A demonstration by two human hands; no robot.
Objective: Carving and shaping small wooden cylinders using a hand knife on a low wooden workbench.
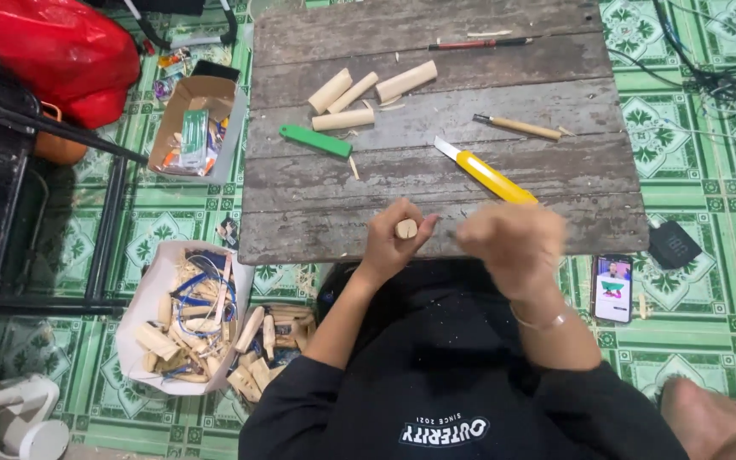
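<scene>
My left hand [392, 240] is closed round a short pale wooden peg [406, 228], its cut end facing up, at the near edge of the grey plank table [436, 179]. My right hand [511, 241] is blurred and curled shut just to the right of the peg; what it holds is hidden, and a thin dark tip shows at its left side. A yellow utility knife [485, 173] with its blade out lies just beyond my right hand. Further back lie several cut wooden pieces [366, 95] and a green handle [315, 141].
A wooden-handled tool [517, 127] and a red-and-black pencil [479, 43] lie on the table's far side. On the tiled floor: a bag of wood offcuts [189, 328], a cardboard box [198, 128], a phone [613, 288], a black device [673, 245], a red bag [61, 51].
</scene>
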